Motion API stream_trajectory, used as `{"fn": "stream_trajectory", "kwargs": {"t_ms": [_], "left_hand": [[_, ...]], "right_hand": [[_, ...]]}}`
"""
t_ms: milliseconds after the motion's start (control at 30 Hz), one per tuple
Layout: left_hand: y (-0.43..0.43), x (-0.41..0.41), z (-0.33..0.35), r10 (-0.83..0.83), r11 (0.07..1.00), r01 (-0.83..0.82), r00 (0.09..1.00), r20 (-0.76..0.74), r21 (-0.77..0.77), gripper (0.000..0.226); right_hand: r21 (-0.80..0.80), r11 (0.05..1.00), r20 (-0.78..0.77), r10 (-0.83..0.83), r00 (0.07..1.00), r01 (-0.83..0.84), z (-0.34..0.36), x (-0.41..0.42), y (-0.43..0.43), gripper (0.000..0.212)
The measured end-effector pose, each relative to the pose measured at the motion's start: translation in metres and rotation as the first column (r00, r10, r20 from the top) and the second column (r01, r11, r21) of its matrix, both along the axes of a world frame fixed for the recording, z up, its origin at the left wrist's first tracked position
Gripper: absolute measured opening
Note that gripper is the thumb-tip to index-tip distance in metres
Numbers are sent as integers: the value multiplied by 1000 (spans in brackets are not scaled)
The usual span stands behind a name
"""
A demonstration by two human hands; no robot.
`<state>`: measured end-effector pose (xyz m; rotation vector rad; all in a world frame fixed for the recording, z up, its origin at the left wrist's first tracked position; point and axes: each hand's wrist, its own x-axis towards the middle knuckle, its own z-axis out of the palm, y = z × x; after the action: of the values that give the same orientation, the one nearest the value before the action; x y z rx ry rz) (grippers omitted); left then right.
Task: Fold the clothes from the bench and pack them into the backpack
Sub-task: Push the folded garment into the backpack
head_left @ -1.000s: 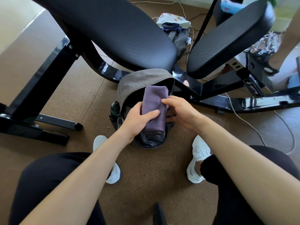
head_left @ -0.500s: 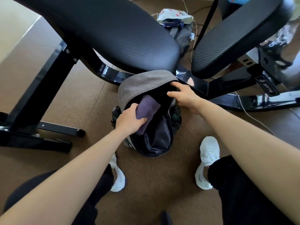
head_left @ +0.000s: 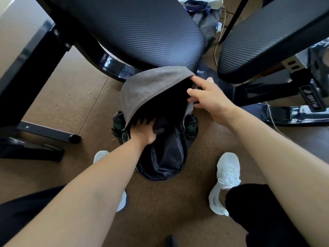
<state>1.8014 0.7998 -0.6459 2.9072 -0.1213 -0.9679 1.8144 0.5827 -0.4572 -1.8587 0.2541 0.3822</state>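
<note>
- Backpack: grey flap, black inside.
- Bench pads: black with fine ribbed stripes.
- Floor: speckled brown.
- Shoes: white.
- Trousers: black.

You get soft daylight glinting off the ribbed bench pad; the backpack mouth sinks into shadow, frame edges bowed and smeared
</note>
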Motion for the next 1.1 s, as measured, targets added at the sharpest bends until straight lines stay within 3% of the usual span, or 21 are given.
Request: {"fn": "stream_trajectory", "kwargs": {"t_ms": [67, 167, 267, 433, 600, 667, 767, 833, 933, 1033, 1100], "left_hand": [[-4, 1, -2, 128, 987, -138, 986, -109, -83, 74], [-18, 5, 5, 200, 968, -208, 978, -66, -137, 64], [-30, 0, 2, 84, 978, -84, 996, -8, -193, 56], [-44, -8, -7, -47, 978, 8, 982, -184, -207, 62], [-57, -2, -11, -20, 967, -36, 976, -219, -251, 61], [-54, -1, -14, -5, 946, -43, 989, -146, -321, 53], [-41, -13, -15, 121, 932, -37, 970, 212, -360, 42], [-31, -20, -15, 317, 925, -216, 893, 320, -314, 45], [-25, -19, -15, 528, 824, -487, 845, 81, -290, 58], [-29, -14, -28, 488, 812, -482, 870, -71, -329, 59], [-31, -10, -42, 418, 867, -425, 905, -86, -262, 57]], "right_hand": [[-10, 1000, 3, 3, 1000, -3, -1, -1, 2, 57], [-32, 999, 13, 12, 1000, -12, -4, -2, 2, 54], [-60, 998, 67, 8, 998, -4, -3, -4, 3, 47], [-18, 1000, 59, -7, 998, 8, -4, -6, 6, 44], [-4, 1000, 87, -1, 996, 1, -4, -7, 6, 44], [-24, 1000, 84, 10, 996, -8, -5, -6, 4, 45], [-57, 998, 83, 23, 996, -19, -8, -7, 4, 47], [-71, 997, 86, 28, 996, -22, -8, -7, 4, 48], [-74, 997, 83, 27, 996, -21, -6, -9, 6, 50], [-69, 997, 69, 24, 997, -19, -6, -10, 9, 52], [-57, 998, 59, 23, 998, -20, -6, -11, 10, 53]]}}
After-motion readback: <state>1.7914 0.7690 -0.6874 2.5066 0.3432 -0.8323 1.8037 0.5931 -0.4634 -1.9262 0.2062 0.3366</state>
